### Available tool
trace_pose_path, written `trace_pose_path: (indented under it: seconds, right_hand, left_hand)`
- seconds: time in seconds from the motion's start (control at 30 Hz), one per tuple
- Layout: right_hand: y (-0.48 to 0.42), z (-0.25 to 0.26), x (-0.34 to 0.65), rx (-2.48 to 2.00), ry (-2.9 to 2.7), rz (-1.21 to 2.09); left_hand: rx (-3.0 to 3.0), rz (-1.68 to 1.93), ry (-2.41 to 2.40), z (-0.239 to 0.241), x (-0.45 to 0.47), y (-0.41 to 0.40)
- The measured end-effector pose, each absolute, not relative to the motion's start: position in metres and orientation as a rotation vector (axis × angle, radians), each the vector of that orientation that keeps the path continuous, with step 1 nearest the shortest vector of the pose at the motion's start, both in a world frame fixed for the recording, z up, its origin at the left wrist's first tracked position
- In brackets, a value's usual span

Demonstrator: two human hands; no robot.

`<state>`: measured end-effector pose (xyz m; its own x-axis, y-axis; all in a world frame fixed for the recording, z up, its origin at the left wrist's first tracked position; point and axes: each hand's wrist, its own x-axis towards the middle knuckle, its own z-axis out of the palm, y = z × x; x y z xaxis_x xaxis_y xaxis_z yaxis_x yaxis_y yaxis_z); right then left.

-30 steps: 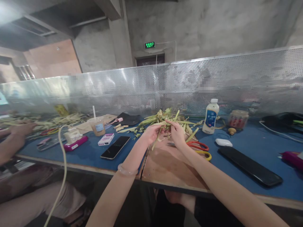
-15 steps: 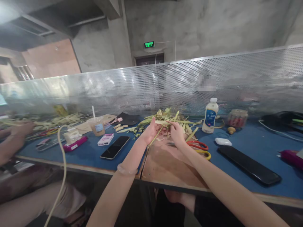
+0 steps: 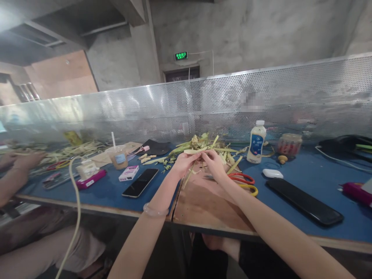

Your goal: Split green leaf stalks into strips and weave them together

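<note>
Hands have drawn together since the earlier frame, and the fingertips now meet. Left hand [image 3: 183, 162] and right hand [image 3: 215, 166] each pinch one leaf strip [image 3: 192, 151], thumb against forefinger, at frame centre just above the brown board [image 3: 203, 203], in front of the leaf pile [image 3: 209, 144]. Step in hand, as judged: bending the strip. Any next move calls for a firm pinch. The strip looks pale green, thin and springy. Red scissors [image 3: 243, 178] lie near, to the right.
</note>
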<state>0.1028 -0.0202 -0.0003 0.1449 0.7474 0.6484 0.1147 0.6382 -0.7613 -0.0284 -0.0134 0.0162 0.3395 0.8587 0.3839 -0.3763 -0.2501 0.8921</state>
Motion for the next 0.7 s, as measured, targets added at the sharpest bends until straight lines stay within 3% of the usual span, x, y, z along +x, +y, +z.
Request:
trace_pose_path:
  seconds: [0.7]
  right_hand:
    - [-0.018, 0.007, 0.107, -0.772, -1.196, 0.572]
  left_hand:
    - [1.324, 1.287, 0.634, 0.022, -0.028, -0.018]
